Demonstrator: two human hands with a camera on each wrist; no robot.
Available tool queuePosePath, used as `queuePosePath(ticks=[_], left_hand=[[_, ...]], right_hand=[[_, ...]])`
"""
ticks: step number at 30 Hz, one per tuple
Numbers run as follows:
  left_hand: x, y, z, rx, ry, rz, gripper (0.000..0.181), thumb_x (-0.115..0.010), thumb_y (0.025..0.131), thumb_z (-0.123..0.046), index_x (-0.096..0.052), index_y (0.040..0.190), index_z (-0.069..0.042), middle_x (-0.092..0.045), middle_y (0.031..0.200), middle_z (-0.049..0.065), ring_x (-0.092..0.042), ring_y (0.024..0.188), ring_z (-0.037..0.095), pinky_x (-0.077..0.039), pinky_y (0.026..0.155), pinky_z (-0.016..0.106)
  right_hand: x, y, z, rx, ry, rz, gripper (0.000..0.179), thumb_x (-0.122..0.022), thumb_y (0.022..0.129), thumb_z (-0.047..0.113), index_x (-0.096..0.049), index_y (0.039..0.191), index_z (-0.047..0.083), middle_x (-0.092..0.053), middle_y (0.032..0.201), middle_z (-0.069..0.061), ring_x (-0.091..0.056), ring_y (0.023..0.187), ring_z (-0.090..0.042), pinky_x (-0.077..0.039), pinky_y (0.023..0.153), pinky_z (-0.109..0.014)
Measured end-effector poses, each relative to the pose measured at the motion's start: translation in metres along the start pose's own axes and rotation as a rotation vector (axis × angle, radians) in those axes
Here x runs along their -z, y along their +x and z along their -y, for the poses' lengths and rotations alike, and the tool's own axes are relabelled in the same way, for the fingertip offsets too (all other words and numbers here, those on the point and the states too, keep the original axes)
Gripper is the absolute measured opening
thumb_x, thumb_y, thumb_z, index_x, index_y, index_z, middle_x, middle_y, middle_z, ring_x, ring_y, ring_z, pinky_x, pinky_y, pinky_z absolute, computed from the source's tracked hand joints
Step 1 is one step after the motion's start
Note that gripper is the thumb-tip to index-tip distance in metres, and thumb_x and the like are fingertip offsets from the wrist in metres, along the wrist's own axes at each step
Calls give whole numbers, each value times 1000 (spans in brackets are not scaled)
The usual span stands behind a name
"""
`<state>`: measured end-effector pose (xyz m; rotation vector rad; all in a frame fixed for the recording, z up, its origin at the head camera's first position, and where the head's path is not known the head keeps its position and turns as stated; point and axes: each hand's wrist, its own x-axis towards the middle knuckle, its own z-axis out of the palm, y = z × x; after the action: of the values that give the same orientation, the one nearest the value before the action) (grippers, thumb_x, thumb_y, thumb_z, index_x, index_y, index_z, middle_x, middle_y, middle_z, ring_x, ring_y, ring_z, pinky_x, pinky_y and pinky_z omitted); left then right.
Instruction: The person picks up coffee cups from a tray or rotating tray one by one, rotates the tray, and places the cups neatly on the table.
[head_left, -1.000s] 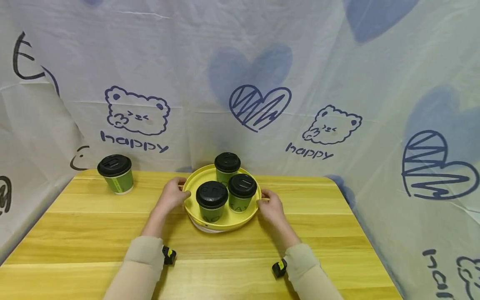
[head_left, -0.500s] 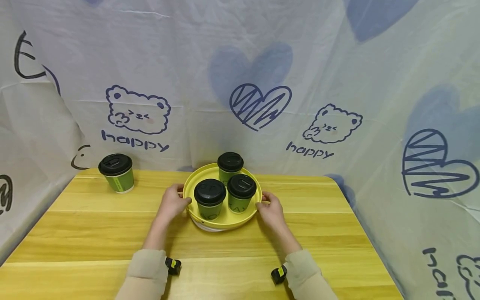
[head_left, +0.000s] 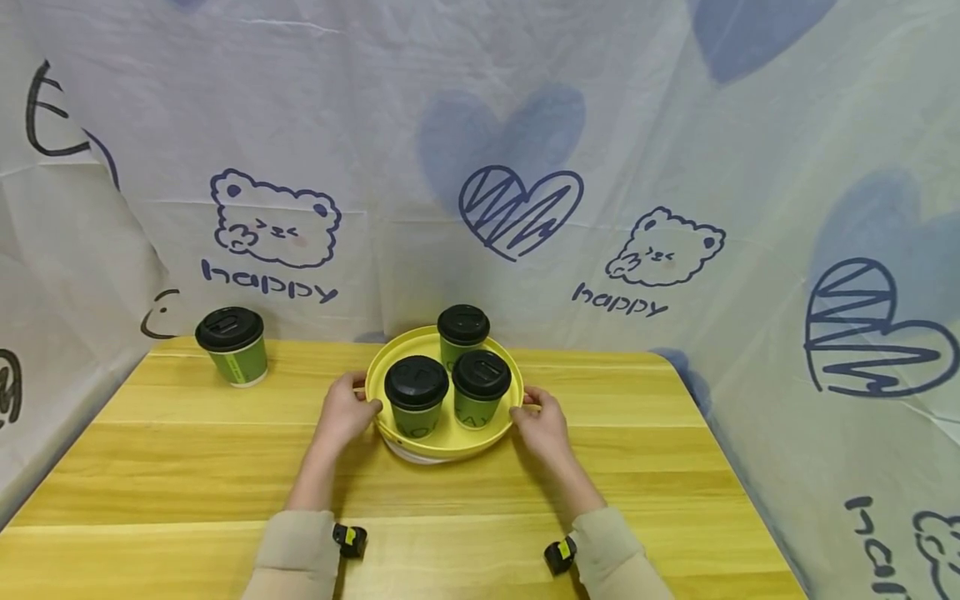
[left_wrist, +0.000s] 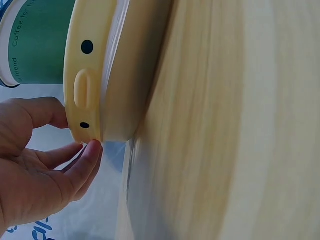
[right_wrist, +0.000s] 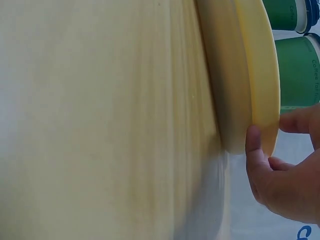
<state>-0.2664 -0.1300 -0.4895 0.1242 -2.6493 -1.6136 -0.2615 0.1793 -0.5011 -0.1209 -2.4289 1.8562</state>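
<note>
A round yellow tray carries three green paper cups with black lids: the front cup, the right cup and the back cup. My left hand pinches the tray's left rim, and my right hand pinches the right rim. In the left wrist view, the thumb and fingertips of the left hand meet the tray wall, which bears black dots and a raised bump. Below the tray sits a rounded base. The right wrist view shows the right hand gripping the yellow rim.
A fourth lidded green cup stands apart at the back left of the wooden table. Directly behind the table hangs a printed cloth, which the tray stands close to. Another cloth runs along the right side.
The tray has turned slightly clockwise between my hands: the front cup has shifted left and the back cup right. Both hands keep their hold, and the left forearm has moved a little to the right.
</note>
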Motion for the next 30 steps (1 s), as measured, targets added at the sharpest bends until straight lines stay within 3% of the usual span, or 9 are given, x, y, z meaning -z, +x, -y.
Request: queuePosePath(ticks=[6,11,17,25,30], left_hand=[[2,4,0,-3,19,4,59,-62,89,4,-45,144,17,-54,139,37,-58,125,47,-54,100,51],[3,10,2,0,27,18,61,-62,89,4,-44,146,16,-53,141,35,-57,125,45,-53,101,50],[5,20,3,-14,54,46,61,-63,90,3,-44,147,15,-53,142,34,-56,124,44,-52,102,50],[10,32,4,-77,74,97,58,-63,89,6,-46,143,18,-54,141,35,-60,120,45,-55,97,47],[11,34,3,-70,79,103,56,-61,92,4,-46,144,17,-53,143,35,-58,123,45,-53,101,50]], right_hand=[[4,10,0,-1,-79,-4,54,-61,92,0,-49,143,-14,-56,128,-23,-64,88,-18,-56,68,-23],[8,18,-1,17,-178,-12,55,-61,92,4,-51,144,-12,-59,128,-22,-64,102,-27,-55,82,-29],[10,27,-3,22,-196,15,54,-60,93,3,-51,144,-11,-60,129,-23,-63,110,-33,-55,90,-37],[10,32,-4,50,-204,40,47,-59,94,0,-56,140,-10,-63,125,-23,-65,108,-32,-56,89,-36],[9,31,-5,49,-180,46,46,-58,93,-1,-59,138,-10,-64,124,-22,-63,104,-29,-54,83,-29]])
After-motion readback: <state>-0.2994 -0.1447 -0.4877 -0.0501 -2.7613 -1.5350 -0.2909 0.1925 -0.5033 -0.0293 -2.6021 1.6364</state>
